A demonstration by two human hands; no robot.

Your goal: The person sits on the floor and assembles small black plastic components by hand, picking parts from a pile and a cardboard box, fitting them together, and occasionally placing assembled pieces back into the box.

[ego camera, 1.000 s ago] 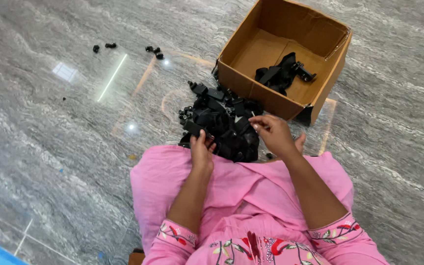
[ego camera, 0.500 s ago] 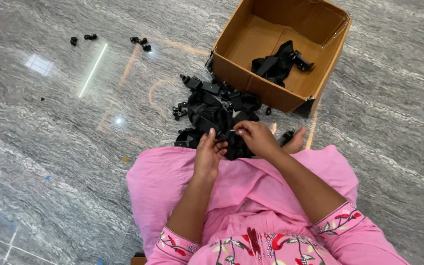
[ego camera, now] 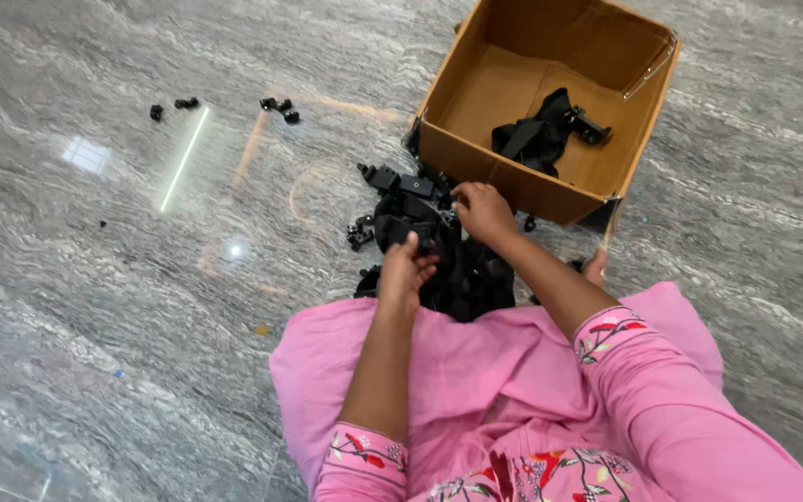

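On the grey marble floor, just in front of the person's pink lap, lies a heap of black straps and clips. The left hand is closed around one piece at the near edge of the heap. The right hand reaches to about one o'clock from the left hand, fingers curled into the far part of the heap; whether they clamp something I cannot tell. The cardboard box stands at one o'clock from the heap and contains only one black bundle, so most pieces seem still unsorted. Small black parts lie at eleven o'clock, well apart.
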